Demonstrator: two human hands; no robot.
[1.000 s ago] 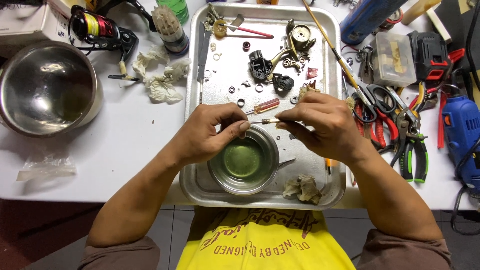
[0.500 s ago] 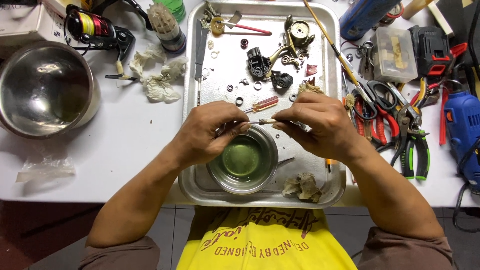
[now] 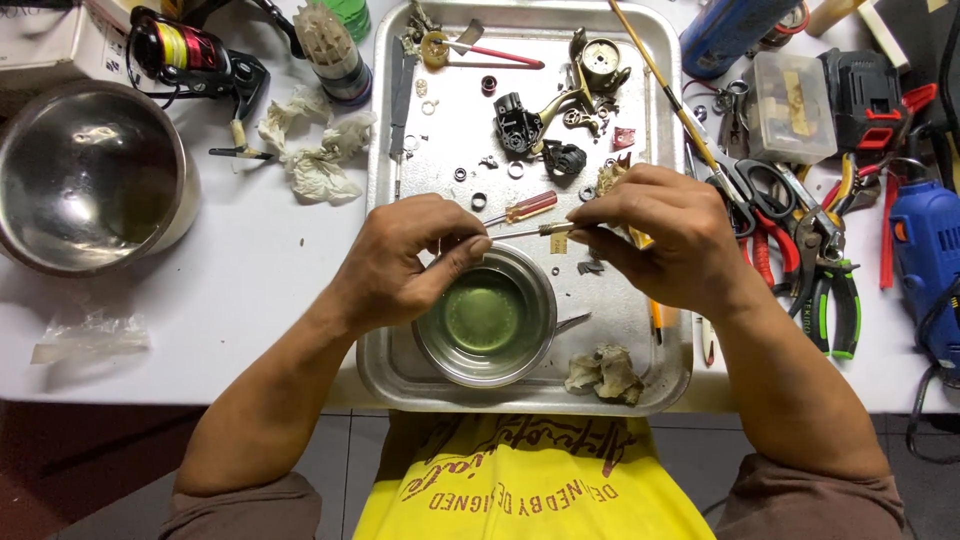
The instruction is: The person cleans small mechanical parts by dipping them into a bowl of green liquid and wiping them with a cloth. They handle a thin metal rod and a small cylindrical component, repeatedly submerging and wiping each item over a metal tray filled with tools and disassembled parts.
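My left hand (image 3: 410, 255) pinches a small part that its fingers hide, just above a small steel bowl (image 3: 487, 318) of greenish liquid. My right hand (image 3: 665, 230) grips a thin brush (image 3: 528, 232) whose metal shaft points left to the left fingertips. Both hands hover over a metal tray (image 3: 385, 150). On the tray lie a red-handled screwdriver (image 3: 522, 208), black and brass fishing reel parts (image 3: 545, 125), and several small rings and washers.
A large steel bowl (image 3: 90, 180) stands at far left, with a fishing reel (image 3: 190, 55) and crumpled tissue (image 3: 315, 150) beside it. Scissors (image 3: 745, 185), pliers (image 3: 835, 285), a clear plastic box (image 3: 790, 105) and a blue power tool (image 3: 925, 260) crowd the right. A dirty rag (image 3: 605, 372) sits on the tray's near edge.
Both hands have stayed above the small bowl with only slight finger and brush movement. Nothing else on the table has moved.
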